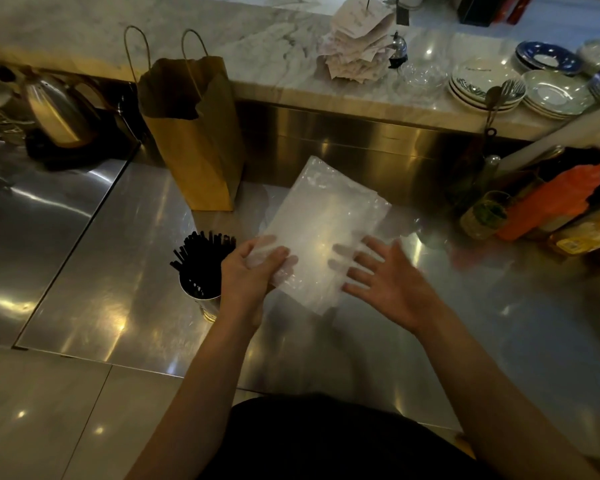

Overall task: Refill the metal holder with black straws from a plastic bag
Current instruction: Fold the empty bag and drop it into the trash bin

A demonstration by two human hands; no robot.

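Thin, limp plastic bag (323, 230): left hand (248, 271) fingers clamped on its near corner, right hand (385, 282) fingers spread flat.

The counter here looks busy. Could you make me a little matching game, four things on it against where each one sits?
Things:
1. black straws
2. plastic bag
3. brown paper bag
4. stacked plates

Places:
A. upright against the steel back wall
B. on the marble ledge, far right
C. standing in the metal holder
D. between the left hand and the right hand

Pairs: 1-C, 2-D, 3-A, 4-B
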